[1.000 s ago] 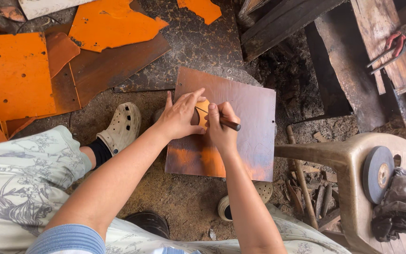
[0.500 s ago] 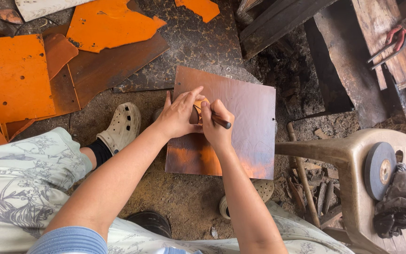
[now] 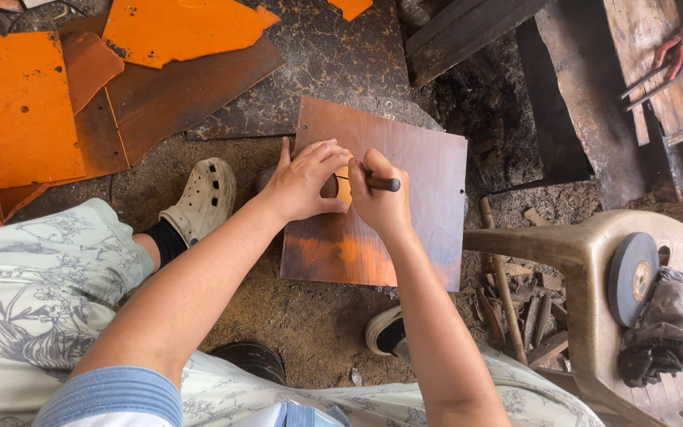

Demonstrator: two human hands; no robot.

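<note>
Orange sheets [image 3: 17,103]: painted metal offcuts with punched holes, lying overlapped on the dirt well to the left of the metal sheet.
Shoe [image 3: 199,198]: pale clog on the person's foot, just left of the metal sheet, sole flat on the ground.
Left hand [image 3: 302,182]: resting on the metal sheet near its left edge, fingers spread and pressed down on a small orange template [image 3: 344,187], pinning it flat; not clenched.
Metal sheet [image 3: 381,198]: rusty brown square plate, flat on the ground between the person's feet, its near edge tinged orange. It is the landmark for these notes.
Right hand [image 3: 377,198]: over the middle of the metal sheet, touching the left hand, fingers clenched around a dark marking tool [image 3: 379,183] held like a pen, tip hidden behind the left fingers.
Step in hand: judged to be tracing the template's outline onto the metal sheet; how much of the outline is drawn cannot be told.
Next move calls for: the left hand keeping firm pressure so the template does not slip, the tool tip hugging its edge.
Stool [image 3: 594,269]: tan plastic, right of the metal sheet, carrying a grey grinding disc [image 3: 632,277] and a dark rag [image 3: 666,332].
</note>
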